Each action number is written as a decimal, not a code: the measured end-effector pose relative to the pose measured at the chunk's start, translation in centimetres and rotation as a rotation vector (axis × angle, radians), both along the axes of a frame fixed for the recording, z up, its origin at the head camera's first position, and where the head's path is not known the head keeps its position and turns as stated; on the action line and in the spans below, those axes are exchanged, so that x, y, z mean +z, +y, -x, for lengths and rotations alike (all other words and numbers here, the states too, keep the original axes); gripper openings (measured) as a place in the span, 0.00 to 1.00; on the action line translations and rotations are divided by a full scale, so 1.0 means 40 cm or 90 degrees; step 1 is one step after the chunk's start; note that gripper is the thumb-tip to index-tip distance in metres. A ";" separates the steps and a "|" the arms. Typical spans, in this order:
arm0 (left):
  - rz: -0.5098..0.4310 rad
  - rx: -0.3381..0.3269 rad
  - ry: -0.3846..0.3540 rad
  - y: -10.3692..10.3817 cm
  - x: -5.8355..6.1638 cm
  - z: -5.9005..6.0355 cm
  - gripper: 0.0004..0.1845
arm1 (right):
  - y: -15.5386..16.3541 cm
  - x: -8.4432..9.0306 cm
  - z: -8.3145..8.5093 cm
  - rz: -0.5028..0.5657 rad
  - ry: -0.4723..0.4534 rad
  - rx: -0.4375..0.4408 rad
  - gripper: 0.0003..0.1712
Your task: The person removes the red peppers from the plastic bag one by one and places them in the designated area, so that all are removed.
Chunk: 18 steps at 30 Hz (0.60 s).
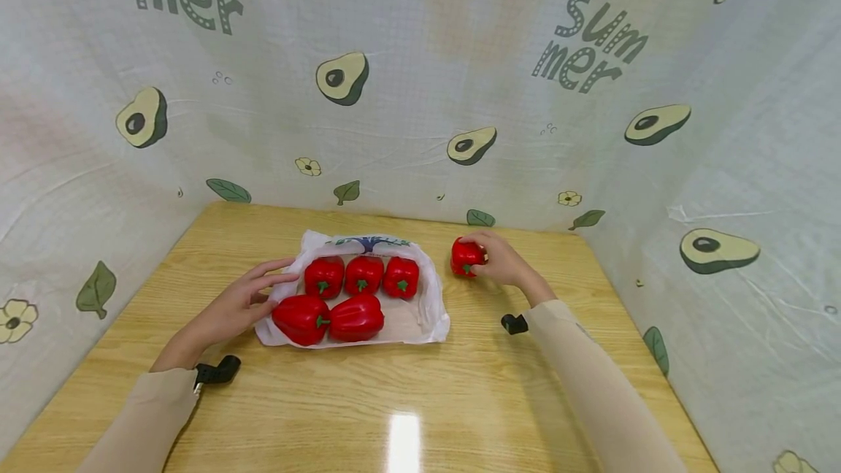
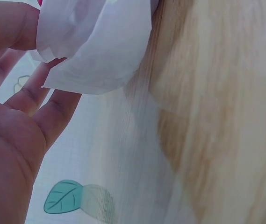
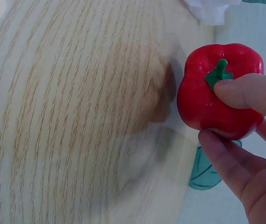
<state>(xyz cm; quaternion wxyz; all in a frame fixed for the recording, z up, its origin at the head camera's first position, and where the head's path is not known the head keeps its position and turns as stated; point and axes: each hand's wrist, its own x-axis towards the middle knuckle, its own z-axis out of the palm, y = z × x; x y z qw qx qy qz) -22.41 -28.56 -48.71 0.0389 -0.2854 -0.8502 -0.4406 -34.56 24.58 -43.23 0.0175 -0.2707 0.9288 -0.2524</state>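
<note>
To the right of a paper-lined box, my right hand [image 1: 502, 260] grips a red bell pepper [image 1: 465, 258] with a green stem. In the right wrist view the thumb presses on that bell pepper [image 3: 219, 105] beside the stem, and the other fingers support its lower side. My left hand [image 1: 239, 305] rests at the left rim of the box [image 1: 430, 312], fingers extended along it. White lining paper [image 2: 95, 51] hides those fingertips in the left wrist view. Inside the box, several red peppers [image 1: 363, 276] form a back row, with two longer ones [image 1: 356, 317] in front.
Everything stands on a wooden table [image 1: 368, 407]. A pale cloth [image 1: 407, 93] printed with avocados and leaves hangs behind it and along both sides. Small black devices [image 1: 220, 370] are worn at both wrists.
</note>
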 end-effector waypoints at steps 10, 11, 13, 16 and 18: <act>0.012 -0.008 0.027 0.003 -0.003 0.003 0.27 | 0.006 -0.018 0.010 -0.004 -0.013 0.002 0.33; 0.013 -0.006 0.026 0.003 -0.003 0.002 0.27 | 0.007 -0.020 0.011 -0.004 -0.011 0.005 0.33; 0.012 -0.002 0.021 0.003 -0.002 0.001 0.27 | 0.008 -0.022 0.013 -0.003 -0.010 0.008 0.33; 0.006 -0.001 0.009 0.002 -0.001 0.000 0.27 | 0.007 -0.024 0.016 -0.002 -0.016 0.006 0.34; 0.000 -0.002 0.000 0.002 0.000 -0.001 0.27 | 0.006 -0.023 0.017 -0.002 -0.023 0.003 0.34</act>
